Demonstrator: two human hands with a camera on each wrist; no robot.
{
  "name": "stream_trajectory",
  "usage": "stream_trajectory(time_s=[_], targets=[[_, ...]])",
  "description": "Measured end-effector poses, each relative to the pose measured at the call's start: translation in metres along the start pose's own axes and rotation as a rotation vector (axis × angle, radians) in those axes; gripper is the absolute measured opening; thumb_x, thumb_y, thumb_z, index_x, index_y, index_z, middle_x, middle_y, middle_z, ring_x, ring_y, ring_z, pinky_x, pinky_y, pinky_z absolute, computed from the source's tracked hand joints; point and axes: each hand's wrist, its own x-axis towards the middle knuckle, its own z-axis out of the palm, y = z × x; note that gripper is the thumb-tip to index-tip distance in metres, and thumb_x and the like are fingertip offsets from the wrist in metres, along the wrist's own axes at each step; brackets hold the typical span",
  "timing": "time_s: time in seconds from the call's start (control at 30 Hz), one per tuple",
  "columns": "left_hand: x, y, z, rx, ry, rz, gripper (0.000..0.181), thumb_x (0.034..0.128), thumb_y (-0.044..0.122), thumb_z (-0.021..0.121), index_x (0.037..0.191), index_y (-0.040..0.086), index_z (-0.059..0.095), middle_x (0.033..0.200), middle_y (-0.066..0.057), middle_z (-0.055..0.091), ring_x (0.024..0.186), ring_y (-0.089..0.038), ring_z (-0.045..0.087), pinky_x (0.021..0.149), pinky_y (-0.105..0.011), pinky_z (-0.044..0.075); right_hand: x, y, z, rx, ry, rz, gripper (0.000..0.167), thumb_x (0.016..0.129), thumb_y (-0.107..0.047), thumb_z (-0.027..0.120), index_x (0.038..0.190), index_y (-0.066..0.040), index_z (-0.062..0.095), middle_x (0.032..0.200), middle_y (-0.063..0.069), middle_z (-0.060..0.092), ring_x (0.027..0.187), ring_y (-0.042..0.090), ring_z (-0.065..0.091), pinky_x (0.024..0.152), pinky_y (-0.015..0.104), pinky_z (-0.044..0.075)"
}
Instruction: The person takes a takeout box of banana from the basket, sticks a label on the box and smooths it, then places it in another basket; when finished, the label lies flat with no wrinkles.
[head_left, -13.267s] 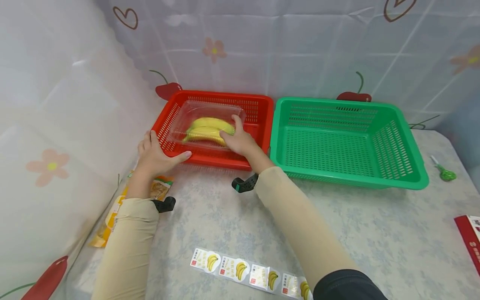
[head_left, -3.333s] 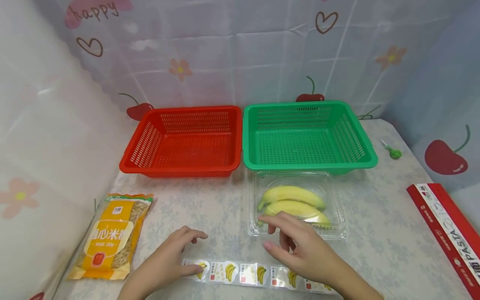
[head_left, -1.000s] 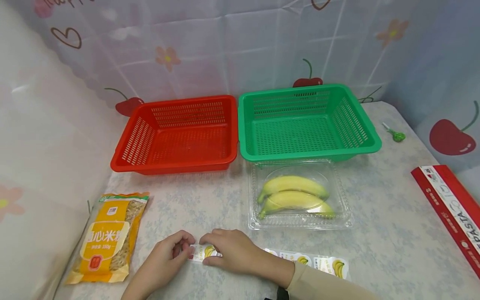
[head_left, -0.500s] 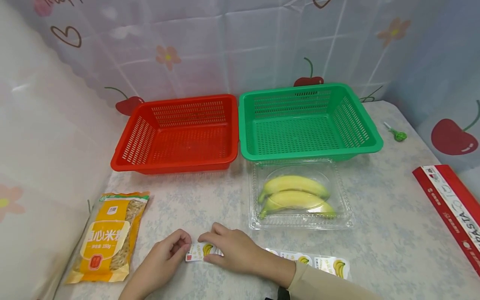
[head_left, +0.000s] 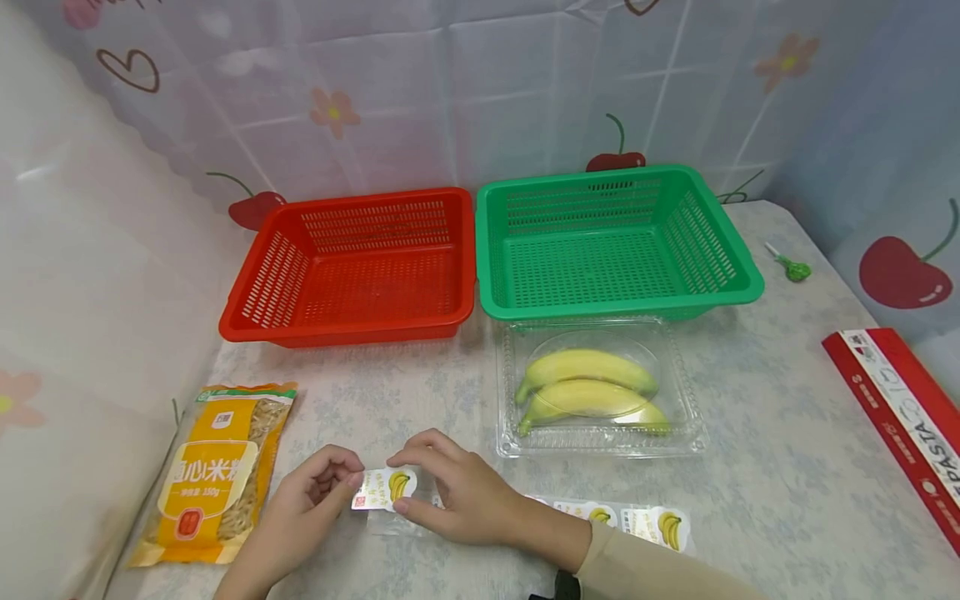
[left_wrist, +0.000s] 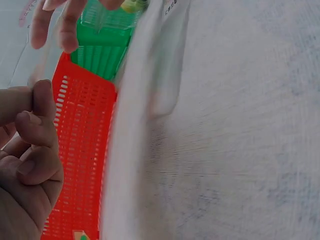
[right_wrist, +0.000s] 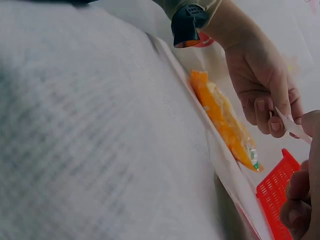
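My left hand [head_left: 300, 504] pinches the left end of a white banana sticker [head_left: 381, 490] between thumb and index finger. The sticker is lifted off a long strip of banana stickers [head_left: 652, 525], baring clear backing [head_left: 393, 525] underneath. My right hand [head_left: 476, 500] holds the strip, its thumb and index finger at the sticker's right end; that hand and wrist cover the strip's middle. In the right wrist view the lifted sticker [right_wrist: 295, 129] appears edge-on at the left fingertips. A clear plastic box [head_left: 600, 446] containing two bananas [head_left: 592, 400] lies closed beyond my right hand.
A red basket [head_left: 375, 333] and a green basket [head_left: 622, 308] stand side by side at the back. A yellow food packet [head_left: 213, 475] lies at the left. At the right are a red pasta box [head_left: 900, 408] and a green lollipop [head_left: 793, 268].
The banana box was taken from the red basket and set before the green one. Over the last second, my left hand has peeled up the sticker's left end, moving left and away from me.
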Motion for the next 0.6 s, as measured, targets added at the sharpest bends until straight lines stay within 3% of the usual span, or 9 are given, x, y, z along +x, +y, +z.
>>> stream_trajectory(time_s=[0.1,0.27,0.47,0.6], targets=[[0.0,0.002,-0.002,-0.033,-0.006,0.016,0.012,0.098,0.023,0.063,0.102,0.012,0.061,0.082,-0.005,0.061,0.062,-0.012,0.051,0.054,-0.026,0.045,0.001,-0.003,-0.002,0.039,0.017,-0.039,0.036,0.097,-0.029,0.065,0.13,-0.018,0.058,0.114,-0.006,0.062,0.055,-0.011,0.035,0.05,0.005,0.036],[-0.002,0.009,0.0,-0.049,-0.022,0.044,0.014,0.0988,0.025,0.062,0.104,0.013,0.061,0.084,-0.005,0.061,0.065,-0.013,0.053,0.056,-0.026,0.046,0.004,-0.009,-0.006,0.066,0.012,-0.031,0.033,0.097,-0.023,0.064,0.129,-0.015,0.059,0.096,-0.006,0.063,0.053,-0.012,0.035,0.049,0.006,0.036],[0.0,0.023,0.002,-0.063,-0.05,0.18,0.012,0.1006,0.021,0.059,0.111,0.017,0.06,0.087,-0.005,0.061,0.068,-0.016,0.054,0.057,-0.027,0.046,0.006,-0.025,-0.023,0.128,0.04,0.058,0.03,0.097,-0.017,0.064,0.126,-0.015,0.061,0.071,-0.007,0.05,0.045,-0.013,0.027,0.044,0.009,0.032],[0.004,0.033,0.007,-0.058,-0.083,0.26,0.017,0.0982,0.021,0.063,0.115,0.024,0.062,0.084,-0.002,0.057,0.062,-0.012,0.05,0.052,-0.025,0.043,0.006,-0.036,-0.039,0.182,0.053,0.153,0.031,0.096,-0.018,0.065,0.127,-0.017,0.061,0.066,-0.006,0.046,0.044,-0.011,0.025,0.041,0.011,0.028]])
